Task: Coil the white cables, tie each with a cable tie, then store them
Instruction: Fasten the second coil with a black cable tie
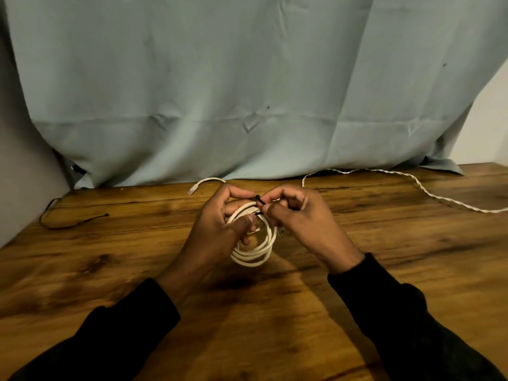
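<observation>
While the left hand (217, 224) clamps the coiled white cable (254, 244) above the counter (110, 270), the right hand (299, 218) pinches the black tie (259, 200) at its top. Judged: tying under way. A braided cable (412, 180) remains uncoiled; a second tie (68, 222) lies left. Tie closure hidden; no storage place visible.

White coiled cable (254, 250) showing against brown wood-grain table (110, 270); black cable tie (259, 200) crossing it. Far right, white twisted cable (412, 178) lying; far left, thin black tie (68, 225). Pale grey-blue cloth (220, 78) hanging behind. Black sleeves (412, 325) showing near.
</observation>
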